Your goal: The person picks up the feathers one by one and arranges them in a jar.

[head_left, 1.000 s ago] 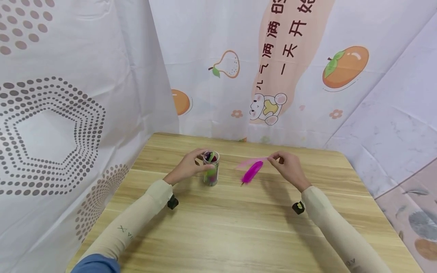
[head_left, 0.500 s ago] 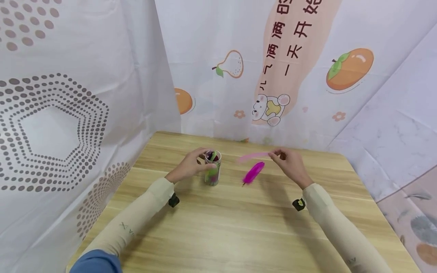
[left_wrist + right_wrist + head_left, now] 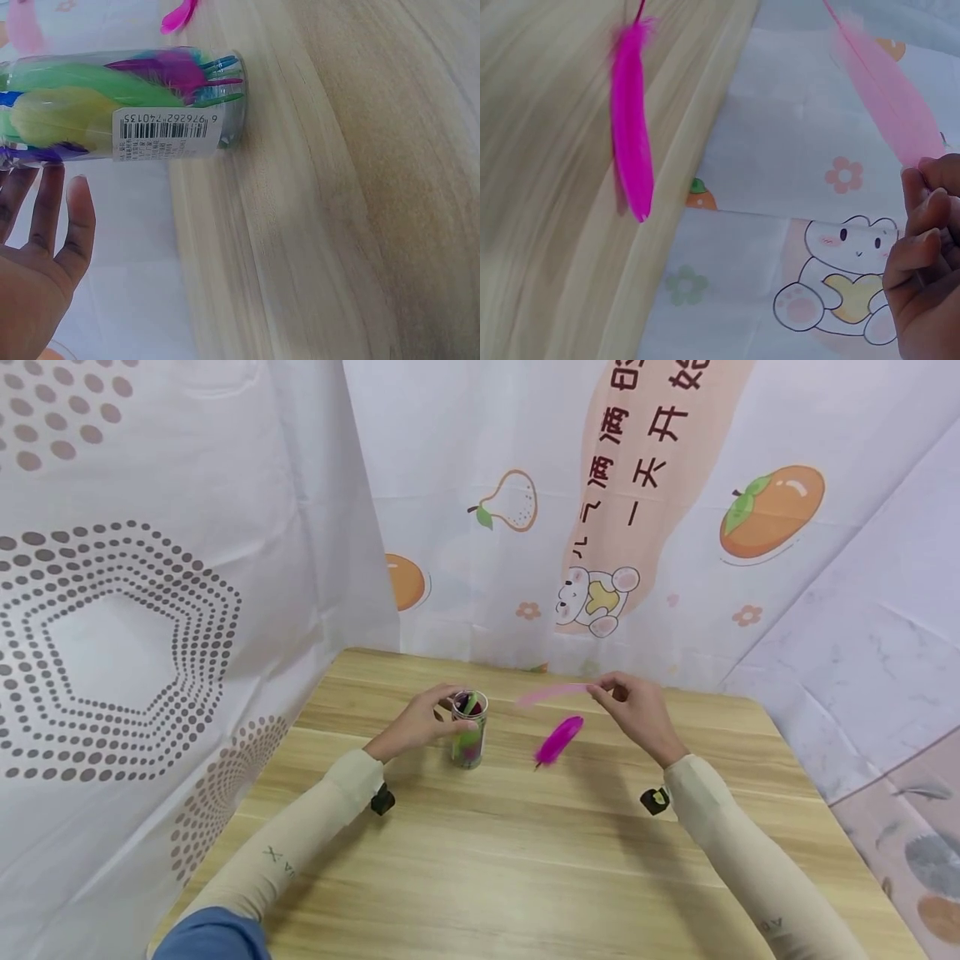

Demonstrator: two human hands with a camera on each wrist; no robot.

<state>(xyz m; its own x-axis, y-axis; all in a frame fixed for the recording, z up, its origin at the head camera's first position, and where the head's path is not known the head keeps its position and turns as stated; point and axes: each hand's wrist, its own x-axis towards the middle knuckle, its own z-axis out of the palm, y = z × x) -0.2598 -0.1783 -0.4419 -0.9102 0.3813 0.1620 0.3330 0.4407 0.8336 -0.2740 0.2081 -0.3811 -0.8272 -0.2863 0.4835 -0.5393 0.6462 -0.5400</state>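
Note:
A clear plastic jar (image 3: 169, 135) packed with green, yellow, purple and blue feathers stands upright on the table, a barcode label on its side. My left hand (image 3: 416, 721) holds it near the top, thumb on the near side and fingers behind. Between thumb and forefinger, my right hand (image 3: 633, 714) pinches a light pink feather (image 3: 892, 94) by its tip. That feather is held up in the air, its quill end pointing left towards the jar. A bright magenta feather (image 3: 558, 741) lies on the table between the hands, its quill towards the near side.
The wooden table (image 3: 495, 860) ends at the back against a white printed curtain (image 3: 450, 435) with fruit and a bear. Another white curtain (image 3: 300, 527) with dotted hexagons hangs close along the left side.
My right hand has risen slightly, lifting the light pink feather further above the magenta one. My left hand stays at the jar. The head view has shifted a little.

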